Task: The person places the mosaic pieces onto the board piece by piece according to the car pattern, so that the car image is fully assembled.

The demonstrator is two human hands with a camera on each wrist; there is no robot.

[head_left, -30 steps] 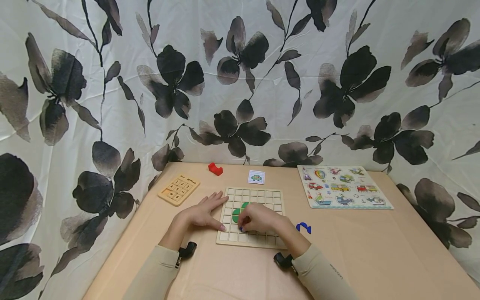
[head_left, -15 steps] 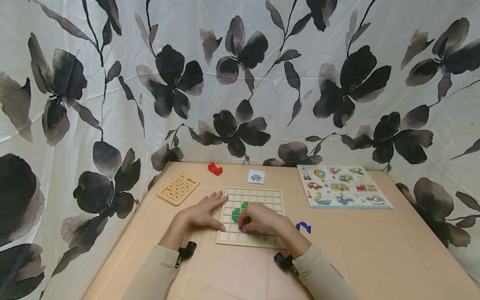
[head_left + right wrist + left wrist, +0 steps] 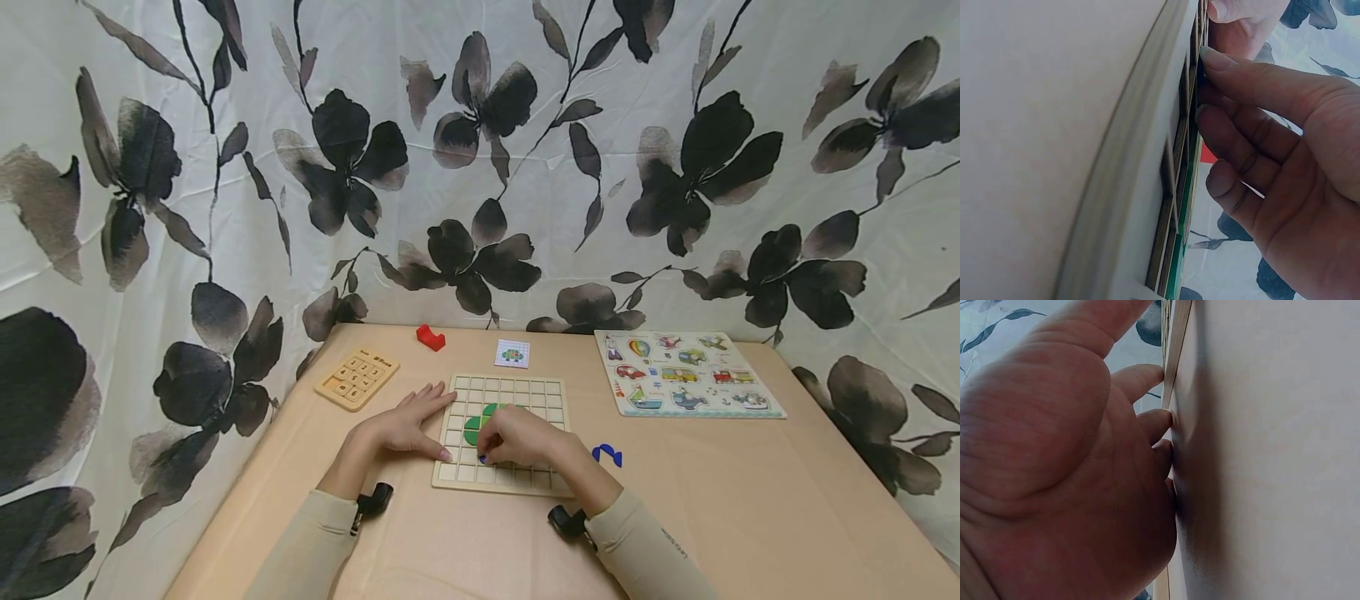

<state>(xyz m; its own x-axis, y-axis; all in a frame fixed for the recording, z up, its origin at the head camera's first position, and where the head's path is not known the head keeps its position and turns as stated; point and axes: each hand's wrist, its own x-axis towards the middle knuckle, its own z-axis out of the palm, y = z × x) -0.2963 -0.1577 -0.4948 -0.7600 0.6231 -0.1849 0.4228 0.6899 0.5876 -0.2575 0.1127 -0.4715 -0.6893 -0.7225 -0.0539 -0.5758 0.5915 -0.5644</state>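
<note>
A wooden grid board [image 3: 501, 483] lies on the table, with green pieces [image 3: 472, 431] set in cells near its middle. My left hand [image 3: 405, 425] rests spread at the board's left edge, its thumb and index finger touching the rim. In the left wrist view its other fingers touch the tabletop beside the frame. Over the board, my right hand [image 3: 517, 435] pinches a small blue piece [image 3: 483, 459] against the grid, below the green pieces. That hand hides part of the board, and the blue piece is mostly covered by the fingers.
Two curved blue pieces [image 3: 607, 455] lie right of the board. Behind it are a picture card [image 3: 512, 354] and a red piece [image 3: 431, 337]. A wooden number board [image 3: 357, 380] lies at left, a vehicle picture puzzle [image 3: 690, 375] at right. A floral curtain [image 3: 570, 208] hangs behind the table.
</note>
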